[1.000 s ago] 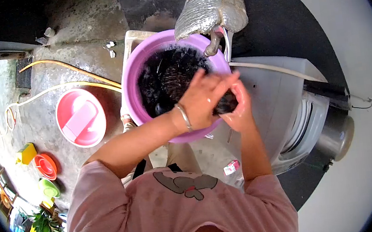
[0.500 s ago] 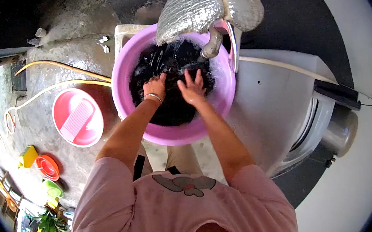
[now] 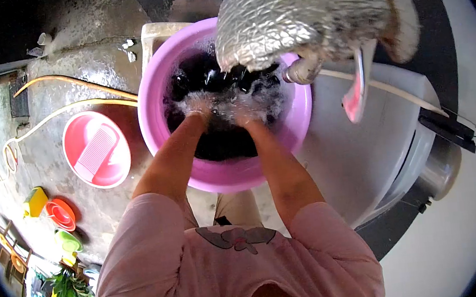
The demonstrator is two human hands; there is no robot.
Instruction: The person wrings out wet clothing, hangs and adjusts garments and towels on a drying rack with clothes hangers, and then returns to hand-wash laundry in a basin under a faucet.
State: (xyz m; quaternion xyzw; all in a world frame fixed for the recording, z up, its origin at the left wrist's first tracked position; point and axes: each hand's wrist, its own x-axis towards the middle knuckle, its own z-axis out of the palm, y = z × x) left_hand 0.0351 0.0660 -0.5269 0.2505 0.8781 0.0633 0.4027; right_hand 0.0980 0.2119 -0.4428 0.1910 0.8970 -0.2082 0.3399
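Observation:
A large purple basin [image 3: 232, 178] in front of me holds water and dark cloth [image 3: 226, 144]. My left hand [image 3: 197, 105] is pushed into the frothing water at the basin's middle, its fingers under the foam. Beside it on the right, my right hand [image 3: 241, 116] is sunk past the wrist, fingers hidden too. Splashing water and suds cover both hands, so I cannot make out whether either grips the dark cloth.
A foil-wrapped tap [image 3: 300, 20] with a metal spout [image 3: 302, 71] overhangs the basin's right side. On the left stands a pink basin [image 3: 79, 179] with a pink washboard [image 3: 96, 152] in it. Yellow hoses [image 3: 80, 107] cross the wet floor. A grey machine [image 3: 348, 148] stands to the right.
Both hands, earlier above the dark cloth with fingers spread, have gone down into the water, which now splashes and foams. The foil-wrapped tap appears larger and farther right.

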